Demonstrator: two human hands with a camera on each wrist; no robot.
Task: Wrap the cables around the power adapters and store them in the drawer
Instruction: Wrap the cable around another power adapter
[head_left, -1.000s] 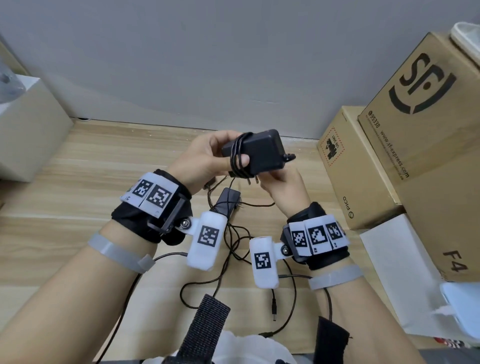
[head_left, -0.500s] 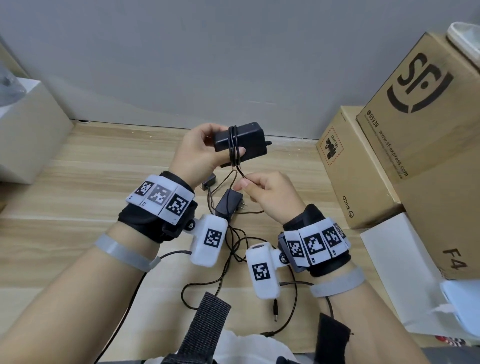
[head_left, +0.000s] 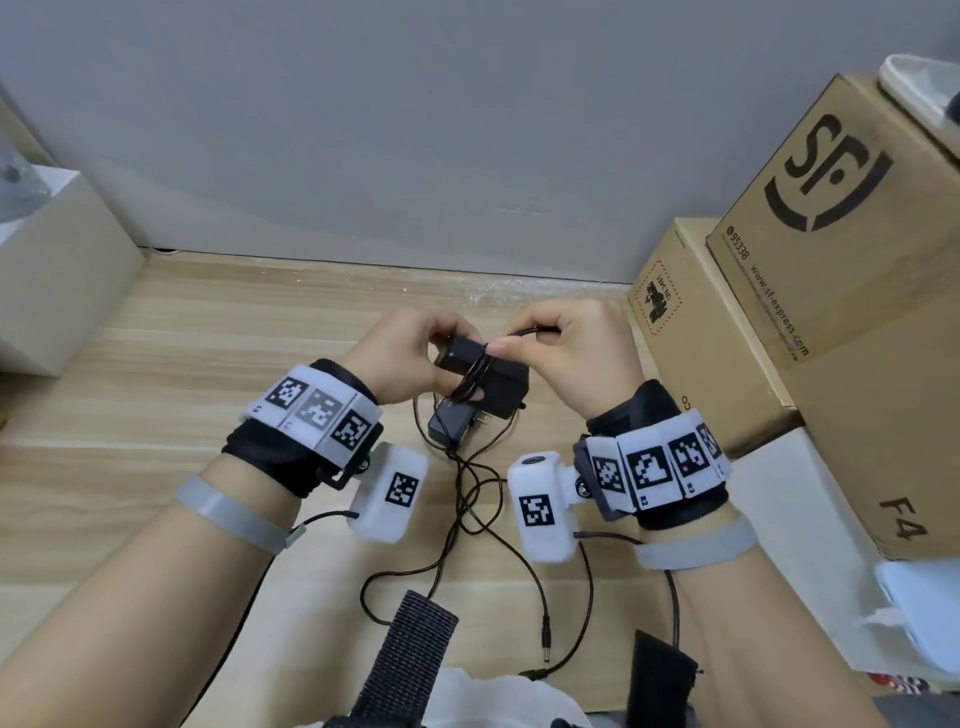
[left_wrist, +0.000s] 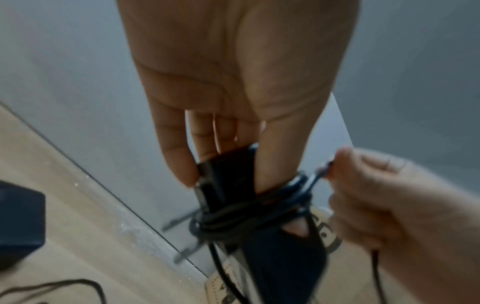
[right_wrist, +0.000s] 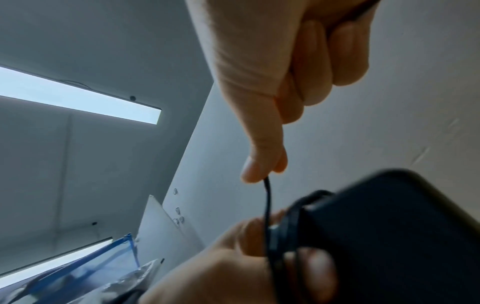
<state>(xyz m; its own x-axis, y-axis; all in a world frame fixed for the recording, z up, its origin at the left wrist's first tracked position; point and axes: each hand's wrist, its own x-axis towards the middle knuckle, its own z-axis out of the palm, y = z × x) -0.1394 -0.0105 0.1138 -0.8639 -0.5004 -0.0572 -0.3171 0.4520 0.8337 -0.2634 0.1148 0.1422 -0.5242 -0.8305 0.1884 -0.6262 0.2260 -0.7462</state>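
Note:
My left hand (head_left: 415, 353) grips a black power adapter (head_left: 501, 382) above the wooden table, thumb on top and fingers behind it. Several turns of its thin black cable (left_wrist: 249, 218) circle the adapter's middle. My right hand (head_left: 566, 343) pinches that cable (right_wrist: 267, 197) between thumb and forefinger just above the adapter (right_wrist: 389, 226), holding it taut over the top. A second black adapter (head_left: 452, 423) lies on the table right under the held one, with its loose cable (head_left: 467, 519) trailing toward me and ending in a barrel plug (head_left: 546, 636). No drawer is in view.
Cardboard boxes (head_left: 831, 270) are stacked along the right side, a smaller one (head_left: 691, 332) close to my right hand. A white box (head_left: 57, 280) stands at the far left. A grey wall closes the table's far edge. White paper (head_left: 789, 545) lies at the right front.
The adapter has come down closer to the table. My right hand moved from below the adapter up over its top, carrying the cable round it.

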